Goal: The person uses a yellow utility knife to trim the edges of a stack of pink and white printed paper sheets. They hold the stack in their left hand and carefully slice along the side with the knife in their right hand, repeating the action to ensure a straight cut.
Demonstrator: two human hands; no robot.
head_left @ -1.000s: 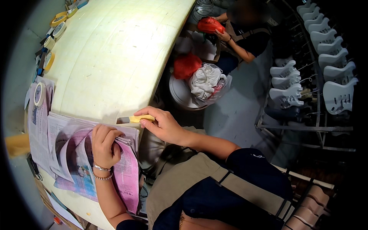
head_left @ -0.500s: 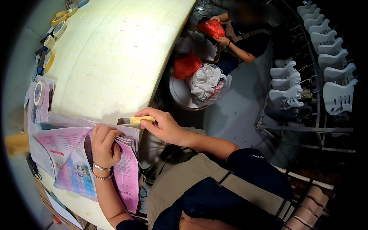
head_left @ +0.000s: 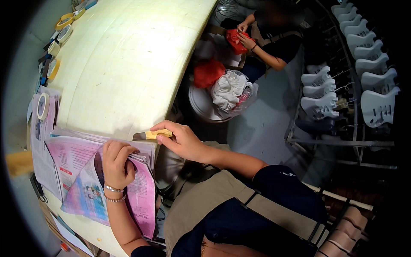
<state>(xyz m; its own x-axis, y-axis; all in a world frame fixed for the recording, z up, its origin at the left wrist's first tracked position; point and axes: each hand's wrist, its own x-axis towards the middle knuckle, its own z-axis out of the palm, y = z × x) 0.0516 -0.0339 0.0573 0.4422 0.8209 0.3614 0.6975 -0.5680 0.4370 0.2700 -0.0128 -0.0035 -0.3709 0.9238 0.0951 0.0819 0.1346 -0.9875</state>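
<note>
My left hand is closed on the right-hand edges of a newspaper stack, its fingers curled over the sheets. One pink and blue sheet is folded back to the left of that hand. In my right hand, thumb and fingers pinch a flat dark blade with a yellow wrapped handle. The blade lies at the table's right edge, just beyond the stack and apart from my left hand. Its exact kind of tool is hard to make out.
Tape rolls line the far left of the pale table; another roll lies on papers. Right of the table stands a bucket with white cloth and red bags. A co-worker handles red plastic. Racks hold grey guitar bodies.
The folded newspaper sheet's left edge has shifted slightly to the right. The co-worker's hands have moved on the red plastic. My own hands have hardly moved.
</note>
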